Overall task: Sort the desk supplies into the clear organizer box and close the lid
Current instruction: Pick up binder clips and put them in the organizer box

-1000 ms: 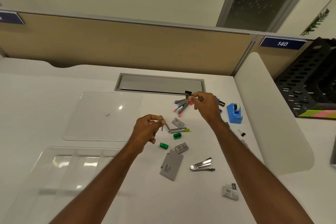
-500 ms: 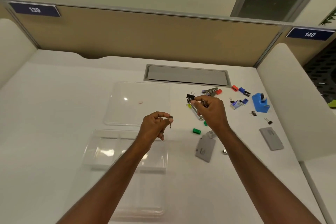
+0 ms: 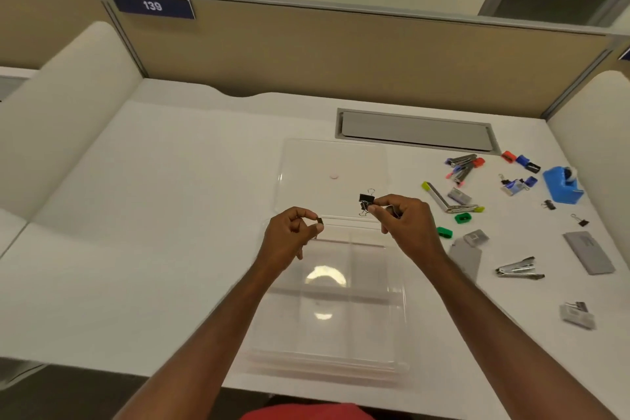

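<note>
The clear organizer box (image 3: 397, 300) lies open on the white desk in front of me, with several compartments that look empty. Its clear lid (image 3: 306, 164) lies flat just behind it. My left hand (image 3: 289, 237) pinches a small black binder clip (image 3: 319, 221) above the box's far left corner. My right hand (image 3: 404, 223) grips a larger black binder clip (image 3: 366, 199) above the box's far edge. Loose supplies lie to the right: staplers (image 3: 462, 165), green sharpeners (image 3: 444, 232), a staple remover (image 3: 518, 269).
A blue tape dispenser (image 3: 560, 186), small binder clips (image 3: 581, 221), grey cards (image 3: 588, 252) and staple boxes (image 3: 578, 314) lie at the right. A grey cable hatch (image 3: 416, 131) sits at the back. Partition walls close the back and both sides.
Both hands moved left from the pile of supplies to above the box's far edge, each carrying a binder clip. The view swung left and down, so the box is now central.
</note>
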`<state>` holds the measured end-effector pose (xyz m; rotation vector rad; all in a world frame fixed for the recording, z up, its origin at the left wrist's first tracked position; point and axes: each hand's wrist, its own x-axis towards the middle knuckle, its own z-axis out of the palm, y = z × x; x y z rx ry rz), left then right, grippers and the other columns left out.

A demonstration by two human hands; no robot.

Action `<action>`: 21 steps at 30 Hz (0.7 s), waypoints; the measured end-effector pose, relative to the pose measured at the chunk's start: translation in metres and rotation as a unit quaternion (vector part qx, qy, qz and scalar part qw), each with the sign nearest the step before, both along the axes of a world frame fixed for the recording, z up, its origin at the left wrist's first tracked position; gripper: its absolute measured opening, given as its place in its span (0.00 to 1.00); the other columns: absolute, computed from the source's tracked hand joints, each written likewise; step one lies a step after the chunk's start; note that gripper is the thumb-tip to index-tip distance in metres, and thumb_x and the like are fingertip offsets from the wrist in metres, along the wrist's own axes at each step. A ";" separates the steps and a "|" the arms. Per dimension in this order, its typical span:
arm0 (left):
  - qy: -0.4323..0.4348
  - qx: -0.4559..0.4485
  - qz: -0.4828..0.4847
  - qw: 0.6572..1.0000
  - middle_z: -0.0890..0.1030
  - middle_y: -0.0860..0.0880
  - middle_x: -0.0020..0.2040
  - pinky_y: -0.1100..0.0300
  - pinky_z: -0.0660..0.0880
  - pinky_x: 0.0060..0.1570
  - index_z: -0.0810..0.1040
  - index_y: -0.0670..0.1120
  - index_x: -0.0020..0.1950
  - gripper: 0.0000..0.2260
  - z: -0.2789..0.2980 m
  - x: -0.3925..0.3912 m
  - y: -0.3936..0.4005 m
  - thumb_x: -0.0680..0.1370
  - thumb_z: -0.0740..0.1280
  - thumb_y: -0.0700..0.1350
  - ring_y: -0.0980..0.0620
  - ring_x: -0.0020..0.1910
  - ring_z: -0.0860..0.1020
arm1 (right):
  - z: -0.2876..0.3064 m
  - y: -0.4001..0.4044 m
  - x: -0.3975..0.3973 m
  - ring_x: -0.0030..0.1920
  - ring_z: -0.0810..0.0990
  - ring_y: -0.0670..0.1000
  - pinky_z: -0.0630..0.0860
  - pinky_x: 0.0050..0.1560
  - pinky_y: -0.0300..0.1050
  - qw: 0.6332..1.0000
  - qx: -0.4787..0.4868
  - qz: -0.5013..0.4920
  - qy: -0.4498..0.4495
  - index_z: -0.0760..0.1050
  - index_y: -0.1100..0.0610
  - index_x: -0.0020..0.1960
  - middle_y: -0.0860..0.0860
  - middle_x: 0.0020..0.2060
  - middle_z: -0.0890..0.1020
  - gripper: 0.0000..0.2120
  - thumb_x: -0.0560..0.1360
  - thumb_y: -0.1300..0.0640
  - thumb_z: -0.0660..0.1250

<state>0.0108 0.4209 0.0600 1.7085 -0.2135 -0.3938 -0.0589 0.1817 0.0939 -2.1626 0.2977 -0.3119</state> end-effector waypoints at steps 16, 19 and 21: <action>-0.157 0.032 0.003 0.987 0.80 0.53 0.39 0.68 0.71 0.54 0.80 0.55 0.53 0.09 -0.036 0.004 0.061 0.73 0.73 0.48 0.53 0.47 0.79 | -0.017 0.102 0.020 0.27 0.78 0.46 0.74 0.34 0.45 0.995 -0.032 0.036 0.087 0.83 0.46 0.44 0.49 0.25 0.79 0.06 0.74 0.45 0.71; -0.282 0.112 0.010 0.953 0.77 0.57 0.44 0.58 0.71 0.54 0.78 0.55 0.51 0.09 -0.041 0.005 0.064 0.72 0.73 0.49 0.55 0.49 0.77 | -0.020 0.107 0.021 0.30 0.80 0.47 0.75 0.36 0.46 0.992 -0.053 0.042 0.107 0.82 0.44 0.44 0.49 0.26 0.78 0.06 0.73 0.44 0.70; -0.361 0.165 0.015 0.918 0.76 0.58 0.49 0.53 0.70 0.56 0.78 0.53 0.50 0.10 -0.046 0.006 0.066 0.70 0.73 0.49 0.56 0.53 0.76 | -0.023 0.109 0.021 0.32 0.81 0.47 0.75 0.38 0.46 0.989 -0.076 0.048 0.121 0.83 0.44 0.44 0.47 0.26 0.76 0.07 0.73 0.42 0.70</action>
